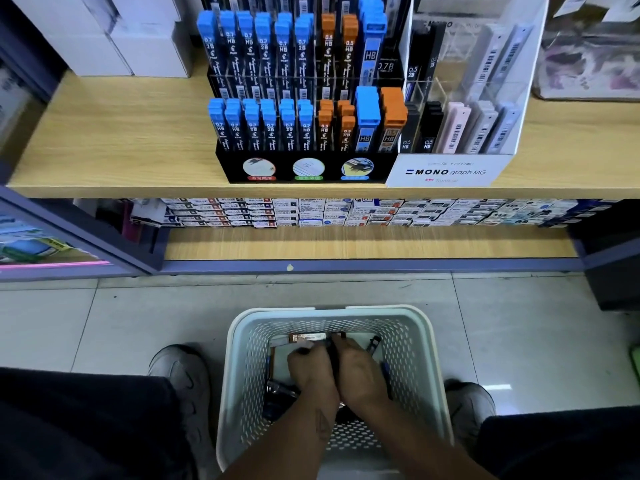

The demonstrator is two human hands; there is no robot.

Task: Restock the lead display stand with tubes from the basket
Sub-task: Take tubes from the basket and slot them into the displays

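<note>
Two hands in basket [429, 358] | left hand [310, 367] fingers curled on tube [308, 338] at its 12 o'clock, long axis 9-to-3 | right hand [356, 368] curled, grip unclear | stand [304, 168] far at 12, on shelf [121, 140]

A wooden shelf [121, 140] carries a black lead display stand [304, 168] near its front edge, with a white cardboard display box [446, 171] touching it on the right. White boxes [114, 39] stand at the shelf's back left, well apart from the stand. Below, a lower shelf [346, 244] holds stacked small cartons [311, 213] along its back. On the tiled floor [86, 323] a pale perforated basket [429, 358] sits between two grey shoes [187, 379].
</note>
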